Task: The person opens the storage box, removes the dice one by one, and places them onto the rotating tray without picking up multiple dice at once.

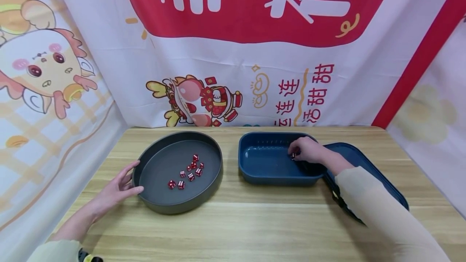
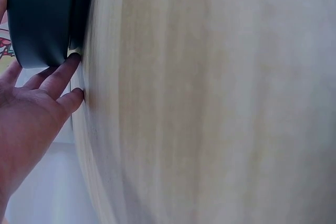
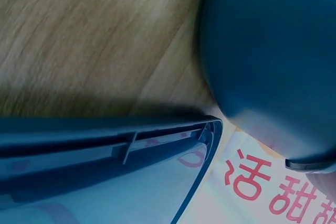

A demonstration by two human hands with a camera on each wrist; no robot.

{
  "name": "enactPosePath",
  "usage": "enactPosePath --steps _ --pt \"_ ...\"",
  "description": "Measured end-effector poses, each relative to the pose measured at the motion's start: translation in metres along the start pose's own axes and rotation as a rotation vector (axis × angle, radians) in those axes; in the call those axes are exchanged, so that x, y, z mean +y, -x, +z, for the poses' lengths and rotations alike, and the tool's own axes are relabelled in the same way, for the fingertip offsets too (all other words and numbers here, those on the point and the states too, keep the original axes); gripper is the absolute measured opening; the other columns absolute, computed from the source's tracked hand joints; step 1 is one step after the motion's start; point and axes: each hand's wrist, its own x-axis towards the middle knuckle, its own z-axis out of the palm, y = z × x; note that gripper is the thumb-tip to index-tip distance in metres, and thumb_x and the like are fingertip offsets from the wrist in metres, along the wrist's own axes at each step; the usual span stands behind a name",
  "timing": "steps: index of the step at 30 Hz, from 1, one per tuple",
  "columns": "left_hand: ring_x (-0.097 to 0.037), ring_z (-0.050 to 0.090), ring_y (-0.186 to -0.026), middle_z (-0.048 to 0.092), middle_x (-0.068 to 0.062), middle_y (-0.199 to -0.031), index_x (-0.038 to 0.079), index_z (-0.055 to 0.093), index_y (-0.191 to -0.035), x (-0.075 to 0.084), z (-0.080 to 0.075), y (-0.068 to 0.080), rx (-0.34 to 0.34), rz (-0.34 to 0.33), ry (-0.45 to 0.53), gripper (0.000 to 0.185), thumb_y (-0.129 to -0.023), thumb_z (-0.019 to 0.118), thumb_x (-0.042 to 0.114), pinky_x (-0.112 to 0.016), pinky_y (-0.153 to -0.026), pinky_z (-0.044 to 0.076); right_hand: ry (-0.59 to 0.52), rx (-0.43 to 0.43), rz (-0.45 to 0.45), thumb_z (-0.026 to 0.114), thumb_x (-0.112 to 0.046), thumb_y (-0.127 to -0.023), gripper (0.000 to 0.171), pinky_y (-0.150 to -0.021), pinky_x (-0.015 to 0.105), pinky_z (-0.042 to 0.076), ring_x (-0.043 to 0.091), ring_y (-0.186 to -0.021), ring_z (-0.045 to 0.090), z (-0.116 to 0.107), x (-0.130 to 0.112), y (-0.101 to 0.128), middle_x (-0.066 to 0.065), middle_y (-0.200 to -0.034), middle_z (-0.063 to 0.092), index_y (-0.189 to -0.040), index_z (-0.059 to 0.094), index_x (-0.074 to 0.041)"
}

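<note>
A round dark grey tray [image 1: 153, 201] sits left of centre on the wooden table, with several red dice [image 1: 191, 169] lying in it. My left hand [image 1: 120, 187] rests open against the tray's left rim, fingers straight; in the left wrist view the fingers [image 2: 63, 74] touch the tray's wall [image 2: 42, 19]. A blue rectangular tub [image 1: 265, 163] stands to the right. My right hand [image 1: 306, 151] is curled over the tub's right end and pinches a red die [image 1: 293, 156] in its fingertips.
A blue lid [image 1: 364, 165] lies flat behind and right of the tub, under my right forearm; its rim [image 3: 157, 140] fills the right wrist view. Printed banners wall off the back and both sides. Bare wooden tabletop [image 1: 255, 229] runs along the front.
</note>
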Motion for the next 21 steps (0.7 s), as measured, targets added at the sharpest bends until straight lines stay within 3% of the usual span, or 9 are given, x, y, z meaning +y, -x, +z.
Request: enactPosePath --steps 13,17,21 --pt "-0.057 0.023 -0.133 0.013 -0.039 -0.15 0.015 0.004 -0.157 0.001 0.0 0.0 0.0 0.002 0.013 0.088 -0.094 0.065 0.014 -0.052 -0.102 0.027 -0.089 0.022 0.002 0.072 -0.002 -0.086 0.019 -0.077 0.038 0.054 0.016 -0.084 0.062 -0.01 -0.015 0.004 0.002 -0.094 0.069 -0.104 0.072 -0.004" --pt "-0.055 0.023 -0.134 0.012 -0.038 -0.151 0.016 0.004 -0.157 0.0 0.001 0.0 -0.002 -0.007 0.015 0.088 -0.094 0.066 0.015 -0.038 -0.102 0.036 -0.126 0.043 -0.026 0.071 -0.002 -0.087 0.02 -0.076 0.037 0.055 0.015 -0.083 0.063 -0.016 -0.024 0.005 0.003 -0.096 0.069 -0.107 0.071 -0.003" --pt "-0.055 0.023 -0.133 0.012 -0.038 -0.151 0.016 0.004 -0.157 0.0 0.001 0.0 -0.004 -0.003 0.018 0.088 -0.094 0.066 0.015 -0.042 -0.102 0.034 -0.184 0.077 -0.059 0.072 -0.003 -0.087 0.021 -0.078 0.036 0.056 0.015 -0.085 0.064 -0.02 -0.034 0.005 0.003 -0.099 0.068 -0.107 0.071 -0.004"
